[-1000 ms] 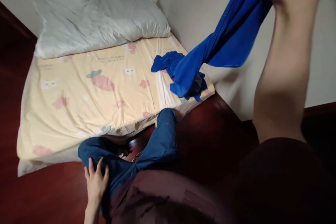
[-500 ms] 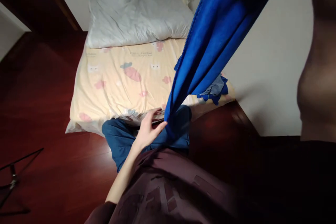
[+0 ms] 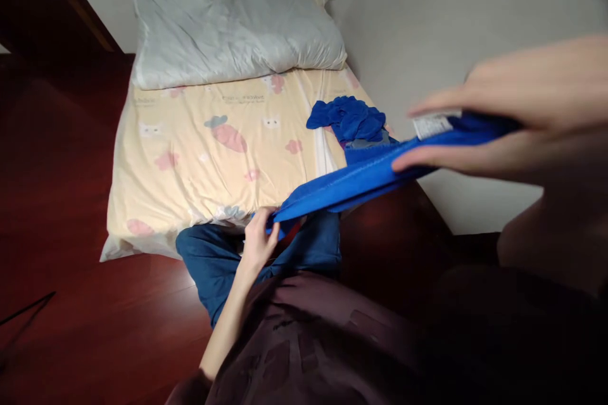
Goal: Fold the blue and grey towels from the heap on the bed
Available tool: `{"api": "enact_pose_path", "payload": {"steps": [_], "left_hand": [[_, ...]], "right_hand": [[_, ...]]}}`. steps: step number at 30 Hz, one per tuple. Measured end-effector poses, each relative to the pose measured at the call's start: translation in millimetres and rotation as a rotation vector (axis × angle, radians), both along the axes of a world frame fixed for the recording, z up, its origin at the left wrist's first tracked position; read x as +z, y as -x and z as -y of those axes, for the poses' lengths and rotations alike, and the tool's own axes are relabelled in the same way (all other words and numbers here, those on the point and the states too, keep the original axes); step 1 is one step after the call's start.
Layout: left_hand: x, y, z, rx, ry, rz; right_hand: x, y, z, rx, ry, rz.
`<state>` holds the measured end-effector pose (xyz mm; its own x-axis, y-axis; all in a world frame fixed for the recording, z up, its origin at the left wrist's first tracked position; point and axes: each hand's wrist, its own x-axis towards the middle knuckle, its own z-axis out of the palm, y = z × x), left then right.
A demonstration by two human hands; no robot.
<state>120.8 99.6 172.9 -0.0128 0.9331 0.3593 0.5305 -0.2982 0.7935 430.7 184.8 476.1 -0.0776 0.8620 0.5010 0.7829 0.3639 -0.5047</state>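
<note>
A soft blue cloth (image 3: 351,183), matte and folded into a long narrow band with a stitched seam along it, is stretched above the person's blue trousers (image 3: 199,253) and the near right corner of the bed. Its long axis slants from the lower left end up to the right, where a white label (image 3: 430,125) sticks out. The left hand (image 3: 260,237) pinches the lower end; the right hand (image 3: 475,133) grips the upper end between thumb and fingers. Half a second ago the cloth hung steeply from a raised right hand, with the left hand loosely spread at its lower edge; now the band lies flatter. Beyond it, a crumpled blue pile (image 3: 354,119) rests on the wrinkled, carrot-printed yellow sheet (image 3: 190,171). A puffy pale pillow (image 3: 228,31) spans the far end.
</note>
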Motion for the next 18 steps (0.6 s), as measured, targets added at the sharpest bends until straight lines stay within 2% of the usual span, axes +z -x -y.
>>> {"api": "enact_pose_path", "payload": {"steps": [2,3,4,6,8,10,12,13,15,18], "left_hand": [[-21.0,19,11,-0.028,0.068,-0.024],[-33.9,28,18,-0.051,0.126,-0.049],[-47.7,37,27,-0.085,0.195,-0.09],[-74.3,51,46,-0.19,0.363,-0.222],[-96.0,62,66,-0.302,0.522,-0.36],[-110.8,70,82,-0.382,0.616,-0.431],[-120.0,79,92,-0.416,0.627,-0.436],[-123.4,85,94,-0.41,0.609,-0.437],[-128.8,99,93,-0.361,0.556,-0.467],[-132.7,123,84,-0.227,0.472,-0.549]], "right_hand": [[-32.9,-8,17,0.225,0.076,0.447],[-54.8,-18,22,0.274,0.088,0.524],[-80.3,-33,27,0.243,0.133,0.5],[-139.8,-71,38,0.111,0.331,0.385],[-205.2,-112,55,-0.07,0.457,0.211],[-266.3,-149,81,-0.252,0.532,0.045],[-313.3,-177,111,-0.391,0.613,-0.074],[-329.9,-188,124,-0.42,0.674,-0.12],[-350.1,-202,144,-0.425,0.794,-0.175],[-359.0,-212,150,-0.353,0.906,-0.186]]}}
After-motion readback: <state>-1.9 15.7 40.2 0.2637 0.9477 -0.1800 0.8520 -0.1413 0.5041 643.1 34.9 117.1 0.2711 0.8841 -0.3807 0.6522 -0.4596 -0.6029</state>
